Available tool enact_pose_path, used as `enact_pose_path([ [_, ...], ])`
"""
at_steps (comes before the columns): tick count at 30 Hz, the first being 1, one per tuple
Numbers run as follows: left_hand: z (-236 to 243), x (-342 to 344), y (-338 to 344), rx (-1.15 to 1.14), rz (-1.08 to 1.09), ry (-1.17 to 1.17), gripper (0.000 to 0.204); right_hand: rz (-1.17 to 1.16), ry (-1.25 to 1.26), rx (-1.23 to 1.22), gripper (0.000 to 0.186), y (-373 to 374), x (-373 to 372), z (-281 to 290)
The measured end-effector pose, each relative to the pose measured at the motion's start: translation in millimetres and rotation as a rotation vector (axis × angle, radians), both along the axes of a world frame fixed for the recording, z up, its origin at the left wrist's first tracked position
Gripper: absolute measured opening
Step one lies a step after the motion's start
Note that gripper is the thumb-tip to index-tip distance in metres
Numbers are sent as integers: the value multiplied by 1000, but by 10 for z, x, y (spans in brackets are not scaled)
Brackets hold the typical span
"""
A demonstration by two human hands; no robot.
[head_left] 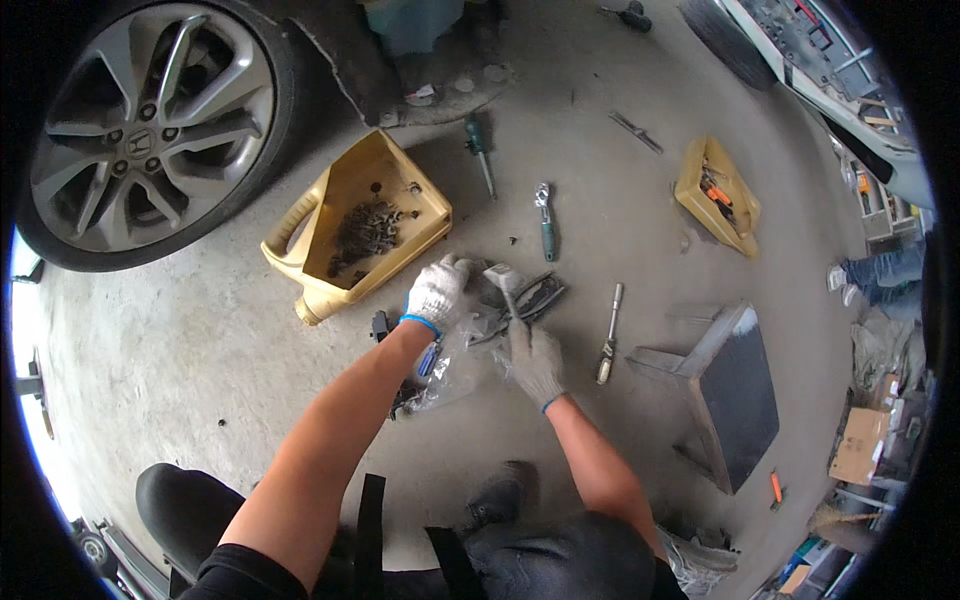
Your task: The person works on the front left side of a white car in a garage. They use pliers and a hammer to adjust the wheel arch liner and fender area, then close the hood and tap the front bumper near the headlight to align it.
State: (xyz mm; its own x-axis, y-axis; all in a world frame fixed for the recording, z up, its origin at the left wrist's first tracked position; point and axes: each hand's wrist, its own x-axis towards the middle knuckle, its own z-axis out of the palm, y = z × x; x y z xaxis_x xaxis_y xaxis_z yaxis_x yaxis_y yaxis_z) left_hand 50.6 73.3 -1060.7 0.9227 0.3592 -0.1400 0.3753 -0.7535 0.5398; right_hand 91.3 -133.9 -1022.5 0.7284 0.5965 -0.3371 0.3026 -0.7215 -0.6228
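Grey concrete floor [150,350] is taken up at its far left corner by a car wheel [140,142], and a cut-open yellow container [400,259] with small dark fasteners [370,232] is set between that wheel and the hands. Near the floor's middle, a pale-headed tool [502,277], perhaps a brush, is held by its handle in the gloved right hand [538,362], the grip pressed together around it. Its long axis is pointed away from the floor's near edge with a slight lean leftward, and its head is placed between the gloved left hand [436,291] and a long dark part [541,297]. That part is laid aslant, from near left to far right, just beyond the right fingertips, so the right hand is nearer to it. The left hand's fingers are curled; whether anything is pinched there cannot be told. A clear plastic bag [450,372] is spread between the wrists.
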Motion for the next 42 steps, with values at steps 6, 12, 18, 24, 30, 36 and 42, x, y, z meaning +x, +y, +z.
enact_pose_path([
  [6, -41, 14, -13, 65, -43, -27, 39, -112, -30, 124, 59, -78, -31, -318],
  [12, -11, -21, -2, -54, -8, -28, 42, -332, 132, 339, 50, 7, -109, -62],
  [18, 27, 20, 42, -50, -68, -60, 38, -224, 26, 238, 49, -81, -46, -279],
  [24, -23, 25, 47, 21, -87, -22, 34, -97, -60, 41, 42, -85, -58, -391],
  [30, -43, 43, 35, -12, -89, -78, 32, -45, -196, 121, 65, -200, -77, -627],
  [36, 28, 19, -11, -2, -77, -28, 28, -156, -47, 87, 62, -99, -73, -379],
  [42, -22, 37, 17, -6, -68, -23, 33, 1, -217, 68, 59, -113, -66, -429],
])
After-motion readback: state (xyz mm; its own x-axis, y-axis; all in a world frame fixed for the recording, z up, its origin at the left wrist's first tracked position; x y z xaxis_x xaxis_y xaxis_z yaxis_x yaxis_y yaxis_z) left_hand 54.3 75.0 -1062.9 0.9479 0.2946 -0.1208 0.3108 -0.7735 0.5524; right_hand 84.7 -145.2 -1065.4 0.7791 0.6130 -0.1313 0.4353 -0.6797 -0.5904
